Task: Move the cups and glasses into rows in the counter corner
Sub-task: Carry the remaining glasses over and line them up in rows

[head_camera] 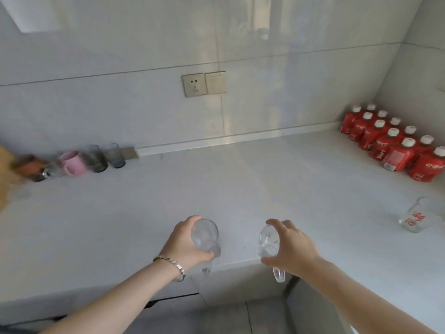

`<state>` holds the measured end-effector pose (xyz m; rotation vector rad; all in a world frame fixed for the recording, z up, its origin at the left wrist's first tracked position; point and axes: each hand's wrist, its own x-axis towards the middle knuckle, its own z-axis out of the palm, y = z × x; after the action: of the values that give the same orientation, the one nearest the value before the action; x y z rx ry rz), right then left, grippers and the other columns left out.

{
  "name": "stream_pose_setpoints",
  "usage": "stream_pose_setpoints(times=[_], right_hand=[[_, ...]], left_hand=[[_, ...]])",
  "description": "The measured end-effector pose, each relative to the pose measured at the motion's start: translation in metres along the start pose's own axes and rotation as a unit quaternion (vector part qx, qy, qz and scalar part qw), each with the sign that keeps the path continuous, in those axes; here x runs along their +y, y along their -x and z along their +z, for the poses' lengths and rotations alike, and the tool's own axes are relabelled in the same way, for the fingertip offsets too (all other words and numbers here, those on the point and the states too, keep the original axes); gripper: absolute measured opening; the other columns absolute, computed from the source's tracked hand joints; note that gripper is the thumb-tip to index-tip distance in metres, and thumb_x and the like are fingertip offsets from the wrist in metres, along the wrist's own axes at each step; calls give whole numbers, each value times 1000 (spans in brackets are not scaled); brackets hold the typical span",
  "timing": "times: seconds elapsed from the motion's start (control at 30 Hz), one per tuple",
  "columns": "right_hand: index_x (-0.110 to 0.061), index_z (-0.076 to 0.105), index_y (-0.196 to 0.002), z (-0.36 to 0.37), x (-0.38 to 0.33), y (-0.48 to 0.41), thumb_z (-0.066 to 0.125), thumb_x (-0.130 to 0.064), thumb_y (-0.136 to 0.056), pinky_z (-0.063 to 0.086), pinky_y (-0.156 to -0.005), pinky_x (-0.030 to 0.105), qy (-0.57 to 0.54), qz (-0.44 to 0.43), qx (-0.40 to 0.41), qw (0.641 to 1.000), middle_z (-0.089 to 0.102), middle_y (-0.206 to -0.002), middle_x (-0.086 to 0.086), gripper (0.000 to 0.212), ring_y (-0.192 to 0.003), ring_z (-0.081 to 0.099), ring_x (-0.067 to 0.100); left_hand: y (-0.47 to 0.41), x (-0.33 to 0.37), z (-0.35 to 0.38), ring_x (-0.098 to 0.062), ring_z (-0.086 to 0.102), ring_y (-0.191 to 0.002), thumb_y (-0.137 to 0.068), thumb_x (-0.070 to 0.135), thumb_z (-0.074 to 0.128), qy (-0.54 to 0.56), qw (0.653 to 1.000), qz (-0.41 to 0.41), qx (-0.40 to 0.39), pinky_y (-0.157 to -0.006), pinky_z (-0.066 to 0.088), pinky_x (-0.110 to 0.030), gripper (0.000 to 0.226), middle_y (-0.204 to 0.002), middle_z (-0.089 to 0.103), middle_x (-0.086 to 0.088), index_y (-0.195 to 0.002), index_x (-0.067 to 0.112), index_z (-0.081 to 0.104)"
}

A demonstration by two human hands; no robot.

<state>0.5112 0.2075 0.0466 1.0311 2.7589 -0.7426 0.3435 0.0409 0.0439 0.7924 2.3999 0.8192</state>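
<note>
My left hand [184,244] grips a clear glass mug [204,235] from the side, held over the counter's front edge. My right hand [292,248] holds a second clear glass mug [268,242], its handle hanging below my palm. A printed clear glass [414,219] stands alone at the right on the counter [228,189]. At the far left against the wall stands a blurred cluster: a pink mug [74,163], a dark smoky glass [97,159], a bluish glass [115,156], and an orange-brown cup [30,167].
Several red bottles with white caps [395,145] stand in two rows in the right corner. A wall socket and switch [204,83] sit on the tiled back wall. A small grey block [130,153] lies beside the cluster. The counter's front edge runs below my hands.
</note>
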Motion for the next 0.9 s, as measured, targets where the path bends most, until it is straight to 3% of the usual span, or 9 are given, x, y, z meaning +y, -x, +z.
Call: stream_pose_setpoints(times=[0.17,0.3,0.43,0.53,0.7,0.9], right_hand=[[-33,29,-138,44,-110,-17,72,-41,-68,47,-88,27,22,-81,-57,995,44,-132,-3,83,-113,54,19],[-34,29,-137,85,-197,-36,73,-41,-66,46,-87,25,24,-114,-81,990,43,-131,-5,84,-114,53,17],[-35,29,-137,121,-284,-59,73,-42,-65,42,-79,21,27,-129,-101,986,43,-131,-6,85,-110,54,16],[-34,29,-137,142,-341,-78,73,-42,-65,44,-80,23,36,-136,-108,984,43,-130,-5,85,-110,55,17],[-34,31,-136,163,-410,-119,74,-42,-64,42,-77,23,46,-144,-108,983,45,-127,-5,84,-109,55,17],[-34,30,-138,180,-466,-188,74,-41,-65,45,-79,23,53,-157,-115,979,43,-131,-5,85,-109,56,16]], left_hand=[[33,-98,-76,-20,51,-117,-60,18,80,21,994,-89,55,-97,42,-26,88,-119,42,0,-136,25,37],[48,-172,-141,-14,46,-110,-62,16,77,26,988,-118,93,-89,39,-21,85,-115,41,2,-136,24,36],[47,-241,-202,-18,45,-121,-64,18,77,26,985,-144,96,-91,38,-20,89,-133,41,-4,-140,24,31],[36,-284,-241,-19,45,-123,-64,18,76,9,985,-148,86,-90,38,-20,89,-133,40,-5,-140,23,30],[3,-336,-296,-21,44,-125,-66,17,75,12,983,-162,81,-88,37,-20,90,-137,37,-8,-142,21,26],[-65,-378,-356,-21,51,-118,-60,22,77,-23,975,-191,114,-86,43,-24,85,-129,45,-6,-135,21,36]])
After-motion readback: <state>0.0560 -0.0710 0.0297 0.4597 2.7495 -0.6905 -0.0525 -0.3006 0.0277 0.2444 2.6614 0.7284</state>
